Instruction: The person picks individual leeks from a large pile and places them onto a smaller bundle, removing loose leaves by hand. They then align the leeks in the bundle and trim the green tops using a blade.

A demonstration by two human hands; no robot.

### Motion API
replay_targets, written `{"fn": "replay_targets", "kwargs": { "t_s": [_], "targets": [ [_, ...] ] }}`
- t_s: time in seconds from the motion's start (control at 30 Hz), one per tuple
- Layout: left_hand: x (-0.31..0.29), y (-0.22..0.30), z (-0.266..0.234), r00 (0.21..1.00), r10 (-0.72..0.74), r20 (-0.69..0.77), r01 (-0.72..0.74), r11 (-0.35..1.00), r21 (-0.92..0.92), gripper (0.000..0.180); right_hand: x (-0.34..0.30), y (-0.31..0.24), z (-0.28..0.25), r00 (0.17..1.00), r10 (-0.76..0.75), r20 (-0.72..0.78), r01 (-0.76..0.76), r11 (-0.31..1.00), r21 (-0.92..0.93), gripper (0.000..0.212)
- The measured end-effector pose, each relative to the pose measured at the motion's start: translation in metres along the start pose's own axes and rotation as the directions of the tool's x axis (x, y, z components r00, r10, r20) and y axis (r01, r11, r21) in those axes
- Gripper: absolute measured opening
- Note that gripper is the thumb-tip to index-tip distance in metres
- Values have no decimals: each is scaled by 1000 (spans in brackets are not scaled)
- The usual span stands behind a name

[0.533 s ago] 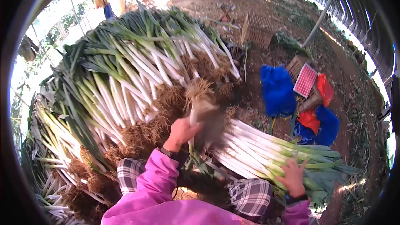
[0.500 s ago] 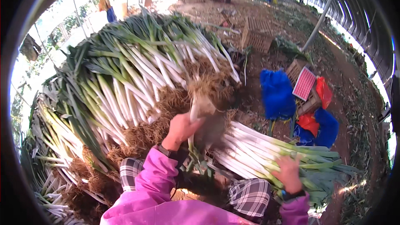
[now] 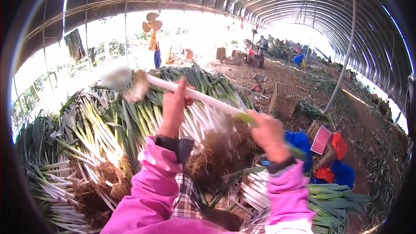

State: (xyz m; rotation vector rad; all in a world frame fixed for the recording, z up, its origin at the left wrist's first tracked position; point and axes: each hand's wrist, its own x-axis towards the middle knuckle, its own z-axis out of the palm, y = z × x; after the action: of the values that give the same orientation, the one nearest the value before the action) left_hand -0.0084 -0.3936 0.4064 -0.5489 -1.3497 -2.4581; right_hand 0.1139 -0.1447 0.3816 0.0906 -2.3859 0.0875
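A leek (image 3: 212,101) was held aslant over the heap (image 3: 95,125)

The left hand's (image 3: 172,109) fingers were curled about its white stalk near the blurred roots; the right hand's (image 3: 269,133) fingers were closed around its greener part, toward the heap's right edge. A pale shape (image 3: 116,78) beyond the roots was too blurred to identify. Another bundle (image 3: 256,190) lay off the heap's near right corner.
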Motion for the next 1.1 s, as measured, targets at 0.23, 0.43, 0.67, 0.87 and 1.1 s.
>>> {"fn": "replay_targets", "kwargs": {
  "t_s": [0.23, 0.43, 0.67, 0.87, 1.1],
  "targets": [
    [-40, -169, -16, 911, -360, -199, 339, 931, -133, 39, -89, 90, -148, 912, 258, 318, -142, 928, -345, 36],
    [-104, -303, -90, 958, -277, 75, 0, 260, 966, 30, -212, 177, -212, 525, 661, 536, -469, 751, -465, 49],
    [-184, -303, -53, 850, -415, 324, -321, 80, 944, 23, -303, 225, -120, 18, 633, 774, -683, 573, -453, 44],
    [-281, -334, 10, 441, -348, 827, -636, 529, 562, 43, -315, 229, 7, -202, 394, 897, -727, 554, -407, 56],
    [-281, -377, 17, 496, -561, 662, -519, 420, 745, 39, -346, 214, 0, 154, 429, 890, -440, 836, -327, 43]
  ]
}}
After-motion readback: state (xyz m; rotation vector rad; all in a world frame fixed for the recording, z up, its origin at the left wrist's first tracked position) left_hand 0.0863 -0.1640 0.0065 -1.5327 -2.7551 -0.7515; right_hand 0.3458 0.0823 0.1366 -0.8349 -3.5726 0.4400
